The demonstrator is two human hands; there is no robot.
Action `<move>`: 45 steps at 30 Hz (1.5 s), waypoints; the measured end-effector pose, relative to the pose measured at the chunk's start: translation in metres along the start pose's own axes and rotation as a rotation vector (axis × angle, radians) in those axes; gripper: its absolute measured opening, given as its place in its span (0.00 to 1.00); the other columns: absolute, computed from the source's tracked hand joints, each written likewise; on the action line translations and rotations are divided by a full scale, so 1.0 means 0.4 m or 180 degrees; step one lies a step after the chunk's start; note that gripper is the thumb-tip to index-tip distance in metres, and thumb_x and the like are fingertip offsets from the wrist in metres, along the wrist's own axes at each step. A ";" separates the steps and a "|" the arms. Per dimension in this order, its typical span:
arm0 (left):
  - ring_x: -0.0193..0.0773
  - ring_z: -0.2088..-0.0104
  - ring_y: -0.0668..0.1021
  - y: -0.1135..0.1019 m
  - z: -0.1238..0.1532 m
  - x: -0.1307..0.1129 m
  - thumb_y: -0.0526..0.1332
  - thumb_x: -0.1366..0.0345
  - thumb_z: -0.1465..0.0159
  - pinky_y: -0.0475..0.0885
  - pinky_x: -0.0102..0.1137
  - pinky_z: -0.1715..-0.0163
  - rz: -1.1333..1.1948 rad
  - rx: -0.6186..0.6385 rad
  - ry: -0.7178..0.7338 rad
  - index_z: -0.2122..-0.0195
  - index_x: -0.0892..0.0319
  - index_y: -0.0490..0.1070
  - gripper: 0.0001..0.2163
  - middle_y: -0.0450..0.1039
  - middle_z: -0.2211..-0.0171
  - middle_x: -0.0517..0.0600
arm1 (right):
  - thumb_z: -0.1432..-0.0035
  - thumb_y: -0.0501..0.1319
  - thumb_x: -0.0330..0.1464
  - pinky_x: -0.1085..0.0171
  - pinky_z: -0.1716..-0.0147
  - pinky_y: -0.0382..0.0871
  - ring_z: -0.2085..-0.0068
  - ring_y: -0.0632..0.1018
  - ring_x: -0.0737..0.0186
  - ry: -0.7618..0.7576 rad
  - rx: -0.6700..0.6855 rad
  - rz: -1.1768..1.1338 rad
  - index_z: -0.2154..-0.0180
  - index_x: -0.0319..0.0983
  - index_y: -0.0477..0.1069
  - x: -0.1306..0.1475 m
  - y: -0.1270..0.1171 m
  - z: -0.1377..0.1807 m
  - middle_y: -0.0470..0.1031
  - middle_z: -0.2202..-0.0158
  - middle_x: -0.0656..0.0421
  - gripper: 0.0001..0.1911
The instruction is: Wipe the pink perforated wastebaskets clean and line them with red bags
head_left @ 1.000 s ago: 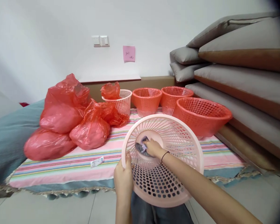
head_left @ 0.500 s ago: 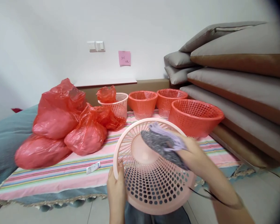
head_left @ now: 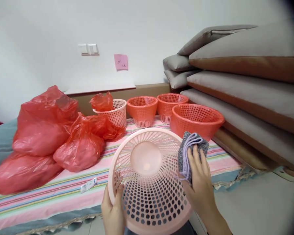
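Note:
A pale pink plastic basket [head_left: 146, 160] with a perforated wall and a solid round bottom is tilted so that I look down into it. My left hand [head_left: 114, 205] grips its rim at the lower left, thumb inside the wall. At the right rim, my right hand [head_left: 198, 176] is closed on a folded grey and lavender cloth [head_left: 186, 155]. The cloth lies over the basket's right edge, and the fingers press on top of it. Part of the right rim is hidden behind the cloth and hand.
Several knotted red plastic bags [head_left: 41, 127] lie on the striped cloth cover [head_left: 105, 169] at left. Behind stand a pink basket [head_left: 119, 114] with a red bag in it and red-wrapped baskets [head_left: 142, 109]. Grey cushions [head_left: 245, 78] are stacked at right. A white label [head_left: 88, 185] lies in front.
My right hand has moved the cloth from inside the basket out to its right rim. My left hand keeps its hold on the rim. The view has shifted slightly to the right.

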State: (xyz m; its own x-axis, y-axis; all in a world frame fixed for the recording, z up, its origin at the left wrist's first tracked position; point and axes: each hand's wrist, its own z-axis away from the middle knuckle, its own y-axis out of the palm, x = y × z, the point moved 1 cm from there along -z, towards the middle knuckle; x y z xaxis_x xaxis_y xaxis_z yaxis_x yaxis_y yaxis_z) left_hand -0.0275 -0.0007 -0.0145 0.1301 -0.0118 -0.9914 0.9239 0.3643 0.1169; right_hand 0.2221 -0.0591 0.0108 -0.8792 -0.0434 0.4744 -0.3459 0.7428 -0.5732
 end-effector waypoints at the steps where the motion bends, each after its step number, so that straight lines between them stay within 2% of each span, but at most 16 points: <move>1: 0.57 0.39 0.74 -0.001 -0.001 -0.002 0.70 0.53 0.46 0.63 0.51 0.35 -0.0042 -0.0011 0.0000 0.47 0.57 0.75 0.26 0.76 0.43 0.57 | 0.33 0.54 0.51 0.25 0.36 0.50 0.27 0.48 0.32 0.0017 0.0099 -0.0042 0.26 0.44 0.44 -0.004 -0.004 -0.003 0.45 0.25 0.49 0.41; 3: 0.58 0.39 0.74 -0.006 -0.008 -0.004 0.71 0.52 0.47 0.62 0.53 0.34 -0.0101 -0.0008 -0.0018 0.47 0.57 0.75 0.27 0.77 0.44 0.56 | 0.32 0.51 0.52 0.29 0.35 0.52 0.28 0.53 0.35 0.0150 0.0271 -0.0400 0.29 0.47 0.54 -0.022 -0.025 -0.014 0.51 0.26 0.51 0.35; 5: 0.59 0.40 0.74 -0.016 -0.022 -0.003 0.71 0.52 0.49 0.61 0.55 0.35 -0.0085 -0.0002 -0.0095 0.47 0.56 0.75 0.28 0.77 0.44 0.56 | 0.29 0.46 0.50 0.36 0.34 0.56 0.30 0.61 0.42 0.0427 0.0297 -0.0942 0.36 0.49 0.67 -0.046 -0.048 -0.032 0.60 0.30 0.54 0.28; 7: 0.60 0.40 0.75 -0.026 -0.038 -0.002 0.73 0.52 0.51 0.62 0.55 0.35 -0.0025 0.0021 -0.0212 0.47 0.55 0.75 0.30 0.78 0.45 0.55 | 0.29 0.47 0.49 0.42 0.34 0.60 0.34 0.67 0.47 0.0767 0.0168 -0.1376 0.41 0.48 0.72 -0.066 -0.055 -0.047 0.66 0.34 0.54 0.25; 9: 0.61 0.41 0.75 -0.034 -0.050 -0.003 0.74 0.54 0.55 0.62 0.56 0.35 -0.0027 0.0051 -0.0314 0.48 0.54 0.76 0.31 0.78 0.45 0.54 | 0.32 0.52 0.51 0.43 0.35 0.62 0.36 0.69 0.47 0.1032 0.0048 -0.1511 0.40 0.45 0.69 -0.078 -0.042 -0.054 0.69 0.36 0.52 0.26; 12: 0.63 0.41 0.75 -0.043 -0.061 -0.004 0.75 0.55 0.58 0.63 0.56 0.35 -0.0091 0.0074 -0.0331 0.51 0.54 0.77 0.31 0.79 0.47 0.54 | 0.37 0.59 0.54 0.42 0.36 0.62 0.34 0.67 0.43 0.1170 -0.0041 -0.1203 0.37 0.43 0.63 -0.083 -0.007 -0.054 0.67 0.35 0.49 0.34; 14: 0.63 0.40 0.75 -0.048 -0.066 -0.001 0.74 0.55 0.58 0.62 0.55 0.34 -0.0174 0.0122 -0.0307 0.51 0.54 0.77 0.30 0.80 0.48 0.54 | 0.40 0.60 0.55 0.41 0.36 0.62 0.34 0.66 0.42 0.1115 -0.0033 -0.0920 0.37 0.42 0.63 -0.085 0.008 -0.057 0.67 0.35 0.47 0.37; 17: 0.62 0.41 0.76 -0.050 -0.072 0.010 0.74 0.55 0.57 0.65 0.53 0.35 -0.0355 0.0271 -0.0285 0.52 0.56 0.77 0.29 0.81 0.49 0.55 | 0.37 0.58 0.54 0.43 0.40 0.66 0.38 0.71 0.42 0.0996 0.0014 -0.0664 0.38 0.41 0.63 -0.091 0.015 -0.080 0.71 0.39 0.47 0.34; 21: 0.61 0.45 0.79 -0.038 -0.070 0.013 0.73 0.54 0.57 0.73 0.49 0.42 -0.0437 0.0250 -0.0157 0.52 0.57 0.77 0.30 0.82 0.52 0.57 | 0.33 0.54 0.51 0.44 0.44 0.69 0.42 0.73 0.43 0.0473 -0.0033 -0.0443 0.40 0.40 0.65 -0.083 0.013 -0.141 0.74 0.44 0.46 0.29; 25: 0.63 0.46 0.79 -0.036 -0.070 -0.023 0.72 0.55 0.60 0.70 0.53 0.40 -0.0465 0.0111 0.0042 0.53 0.56 0.77 0.30 0.81 0.52 0.58 | 0.30 0.53 0.48 0.45 0.46 0.68 0.45 0.73 0.42 -0.0357 -0.0120 -0.0131 0.38 0.39 0.64 -0.042 0.017 -0.216 0.74 0.46 0.45 0.28; 29: 0.64 0.45 0.79 -0.053 -0.091 -0.071 0.71 0.59 0.59 0.66 0.55 0.37 -0.0613 0.0552 0.0173 0.53 0.57 0.78 0.29 0.81 0.51 0.59 | 0.29 0.52 0.46 0.46 0.47 0.67 0.47 0.74 0.43 -0.1108 0.0186 0.0076 0.36 0.38 0.62 0.010 0.036 -0.283 0.74 0.44 0.45 0.28; 33: 0.61 0.44 0.78 -0.051 -0.108 -0.098 0.70 0.61 0.54 0.66 0.51 0.36 -0.0777 0.1103 0.0365 0.49 0.58 0.78 0.28 0.79 0.48 0.60 | 0.30 0.53 0.45 0.47 0.50 0.67 0.48 0.73 0.43 -0.1571 0.0508 0.0160 0.36 0.37 0.63 0.065 0.057 -0.334 0.74 0.43 0.46 0.28; 38: 0.56 0.45 0.78 0.017 -0.097 -0.148 0.65 0.61 0.46 0.69 0.46 0.40 -0.1281 0.1364 0.1037 0.49 0.56 0.78 0.23 0.79 0.48 0.58 | 0.31 0.55 0.43 0.50 0.52 0.64 0.49 0.73 0.47 -0.2209 0.0827 -0.0038 0.40 0.36 0.68 0.159 0.061 -0.369 0.76 0.45 0.48 0.24; 41: 0.51 0.55 0.82 0.074 -0.089 -0.192 0.60 0.66 0.41 0.74 0.40 0.52 -0.1738 0.1609 0.1515 0.55 0.56 0.79 0.14 0.81 0.56 0.57 | 0.31 0.56 0.43 0.52 0.54 0.62 0.52 0.73 0.49 -0.2717 0.0971 -0.0206 0.43 0.36 0.70 0.227 0.077 -0.348 0.78 0.50 0.50 0.22; 43: 0.48 0.63 0.81 0.105 -0.090 -0.214 0.56 0.71 0.41 0.73 0.36 0.60 -0.2140 0.1391 0.1640 0.61 0.56 0.77 0.11 0.81 0.63 0.55 | 0.31 0.55 0.42 0.53 0.54 0.60 0.55 0.72 0.51 -0.2800 0.0807 -0.0208 0.46 0.36 0.71 0.261 0.102 -0.325 0.79 0.53 0.51 0.21; 45: 0.47 0.64 0.80 0.126 -0.097 -0.225 0.54 0.73 0.41 0.71 0.35 0.62 -0.2421 0.1103 0.1706 0.61 0.57 0.75 0.12 0.80 0.65 0.54 | 0.31 0.54 0.41 0.53 0.55 0.58 0.57 0.72 0.51 -0.2675 0.0436 -0.0144 0.51 0.36 0.74 0.279 0.133 -0.312 0.80 0.57 0.52 0.18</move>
State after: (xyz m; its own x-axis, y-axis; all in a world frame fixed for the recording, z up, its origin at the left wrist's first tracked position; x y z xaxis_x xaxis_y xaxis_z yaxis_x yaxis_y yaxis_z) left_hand -0.0066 0.0549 0.0784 -0.6420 0.3244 -0.6947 0.7591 0.1411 -0.6355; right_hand 0.1466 0.0589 0.1166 -0.7959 -0.5927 -0.1235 -0.3756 0.6434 -0.6671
